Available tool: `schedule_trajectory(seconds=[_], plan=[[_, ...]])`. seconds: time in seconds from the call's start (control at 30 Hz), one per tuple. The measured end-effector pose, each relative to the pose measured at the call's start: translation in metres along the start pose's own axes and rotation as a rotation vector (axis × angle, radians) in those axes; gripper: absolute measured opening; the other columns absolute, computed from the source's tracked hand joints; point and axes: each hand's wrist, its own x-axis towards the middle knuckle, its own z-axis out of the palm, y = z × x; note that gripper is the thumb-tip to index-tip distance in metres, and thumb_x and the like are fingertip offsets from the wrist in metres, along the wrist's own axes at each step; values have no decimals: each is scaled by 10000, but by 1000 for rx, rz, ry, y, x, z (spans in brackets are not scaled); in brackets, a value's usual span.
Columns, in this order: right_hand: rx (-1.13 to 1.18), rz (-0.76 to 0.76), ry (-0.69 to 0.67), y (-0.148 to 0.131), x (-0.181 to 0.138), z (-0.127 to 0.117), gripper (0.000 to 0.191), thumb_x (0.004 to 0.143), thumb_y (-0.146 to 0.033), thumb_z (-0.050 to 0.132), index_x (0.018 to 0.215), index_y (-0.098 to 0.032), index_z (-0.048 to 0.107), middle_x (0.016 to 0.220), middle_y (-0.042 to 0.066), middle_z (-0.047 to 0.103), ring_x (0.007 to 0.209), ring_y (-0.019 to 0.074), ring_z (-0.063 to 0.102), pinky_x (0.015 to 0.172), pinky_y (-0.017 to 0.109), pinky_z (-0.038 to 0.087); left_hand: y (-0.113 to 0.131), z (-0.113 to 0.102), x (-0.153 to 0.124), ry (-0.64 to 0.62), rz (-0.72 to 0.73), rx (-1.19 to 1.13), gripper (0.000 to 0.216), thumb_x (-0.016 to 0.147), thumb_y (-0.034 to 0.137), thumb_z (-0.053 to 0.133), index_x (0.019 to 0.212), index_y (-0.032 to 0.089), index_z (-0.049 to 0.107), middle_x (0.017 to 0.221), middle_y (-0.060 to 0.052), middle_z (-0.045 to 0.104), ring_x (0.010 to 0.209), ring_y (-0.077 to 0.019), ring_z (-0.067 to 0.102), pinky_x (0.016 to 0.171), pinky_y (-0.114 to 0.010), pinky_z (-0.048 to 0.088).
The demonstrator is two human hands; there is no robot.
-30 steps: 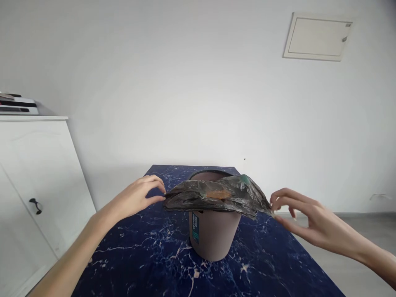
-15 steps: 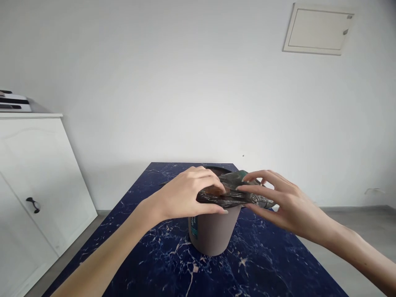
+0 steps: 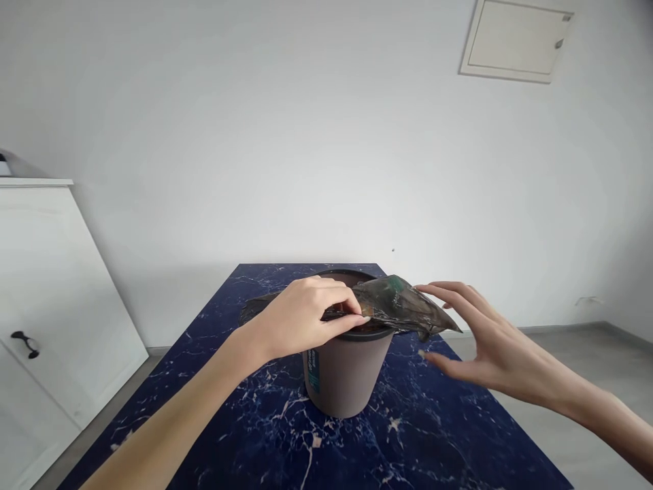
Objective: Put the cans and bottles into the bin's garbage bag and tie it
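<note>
A grey-brown trash bin point(image 3: 347, 378) with a dark rim and a teal label stands upright on the blue marbled table point(image 3: 286, 442). Across its mouth lies a thin, dark, see-through plastic trash bag point(image 3: 392, 299), sticking out past the rim on both sides. My left hand point(image 3: 319, 309) pinches the bag's near edge between thumb and fingers, just over the front rim. To the right of the bin, my right hand point(image 3: 469, 333) is open, thumb and fingers spread around the bag's pointed end; a fingertip is close to the bag, and I cannot tell if it touches.
At the left stands a white cabinet point(image 3: 45, 292) with a black handle point(image 3: 24, 344). A pale wall point(image 3: 306, 136) rises behind the table, with a white panel door point(image 3: 515, 37) high on the right. Grey floor point(image 3: 576, 354) shows at the right.
My right hand has let go of the bag and moved right, its fingers spreading. The bag's right end now hangs out in a point. My left hand's pinch has tightened. The view has shifted slightly.
</note>
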Motion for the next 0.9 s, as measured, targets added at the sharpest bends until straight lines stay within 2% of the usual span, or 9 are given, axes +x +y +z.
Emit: schedule_trajectory(seconds=[0.07, 0.13, 0.23, 0.3, 0.37, 0.43, 0.6, 0.77, 0.9], plan=[[32, 40, -41, 1, -4, 6, 924, 898, -577, 750, 1646, -336, 265, 1604, 165, 433, 1330, 357, 604, 959, 459, 634, -1, 0, 1, 8, 13, -7, 169, 1014, 365, 660, 974, 240, 766, 1007, -11, 802, 908, -192, 724, 877, -362, 526], [47, 88, -28, 3, -5, 13, 955, 912, -612, 726, 1662, -317, 212, 1608, 186, 437, 1306, 349, 633, 943, 448, 639, -2, 1, 2, 6, 23, -10, 175, 1011, 367, 657, 962, 240, 766, 992, -11, 803, 899, -193, 724, 862, -360, 530], [31, 180, -13, 3, -2, 18, 816, 989, -573, 620, 1649, -293, 230, 1369, 173, 673, 1037, 316, 750, 772, 425, 641, -3, 1, 4, -14, 34, -19, 199, 1014, 380, 639, 966, 238, 770, 992, -20, 805, 888, -194, 726, 844, -357, 545], [42, 225, -66, 2, 1, 16, 600, 1038, -507, 523, 1576, -282, 383, 1051, 99, 781, 762, 269, 744, 632, 382, 586, -3, 0, 5, -29, 41, -26, 209, 1015, 378, 630, 970, 231, 772, 993, -26, 805, 879, -191, 728, 816, -346, 553], [86, 237, -126, 1, 5, 9, 390, 1068, -462, 438, 1368, -274, 602, 849, 48, 768, 645, 237, 698, 576, 344, 522, -3, 0, 5, -43, 41, -30, 211, 1014, 371, 628, 973, 225, 775, 998, -31, 806, 880, -191, 730, 791, -338, 554], [136, 235, -139, 1, 8, -2, 361, 1078, -461, 413, 1185, -262, 694, 795, 40, 749, 635, 219, 679, 572, 324, 487, -2, -1, 4, -58, 36, -33, 199, 1010, 357, 635, 984, 224, 780, 1011, -30, 808, 885, -190, 734, 779, -332, 551], [221, 258, -107, 8, 16, -26, 442, 1071, -573, 435, 1176, -255, 723, 672, 13, 657, 566, 180, 559, 548, 313, 412, -2, -7, 0, -95, 11, -42, 162, 995, 303, 643, 999, 238, 792, 1038, -23, 813, 896, -190, 739, 743, -321, 530], [392, 265, -154, 11, 36, -47, 478, 1014, -674, 540, 983, -236, 731, 688, 24, 657, 617, 171, 585, 619, 323, 474, -1, -14, 1, -185, -60, -76, 213, 999, 336, 609, 952, 244, 796, 989, -35, 809, 808, -184, 730, 643, -308, 499], [399, 289, -173, 6, 57, -61, 499, 965, -707, 600, 882, -229, 713, 684, 27, 657, 621, 166, 580, 619, 320, 454, 6, -16, 13, -150, -93, -83, 362, 972, 533, 634, 1141, 235, 752, 1111, -86, 773, 887, -222, 725, 667, -326, 531]])
